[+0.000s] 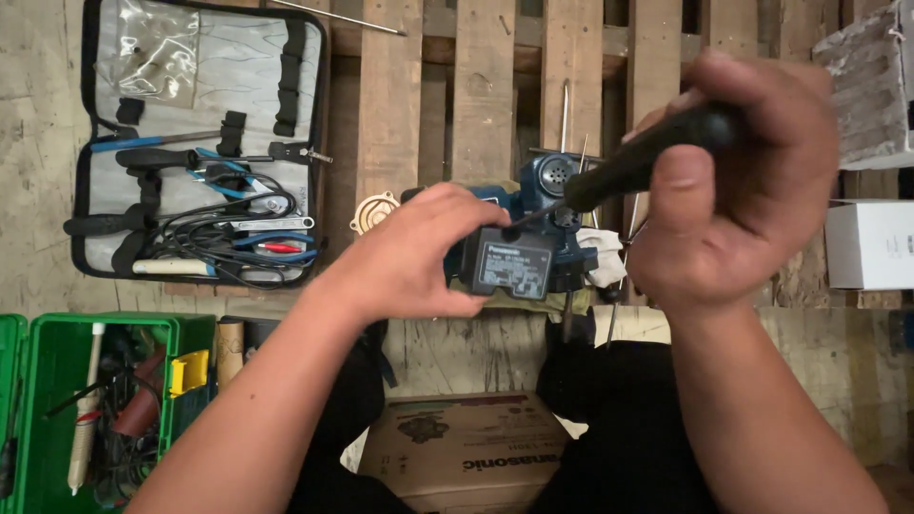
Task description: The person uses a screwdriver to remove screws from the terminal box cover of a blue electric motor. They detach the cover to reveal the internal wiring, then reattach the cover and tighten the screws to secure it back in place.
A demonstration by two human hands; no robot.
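A blue and black water pump (533,243) rests on a wooden pallet (486,86) in front of me. My left hand (419,257) grips the pump's left side and covers part of its black box cover. A black-handled screwdriver (647,157) is held in my right hand (752,181), its thin shaft angled down-left with the tip at the top of the black cover. A grey label shows on the cover's face.
An open grey tool pouch (200,143) with pliers, wrenches and cables lies at the left. Below it stands a green toolbox (105,409). A round brass gasket (373,211) lies on the pallet. A cardboard box (466,447) sits between my knees; a white box (871,245) is at the right.
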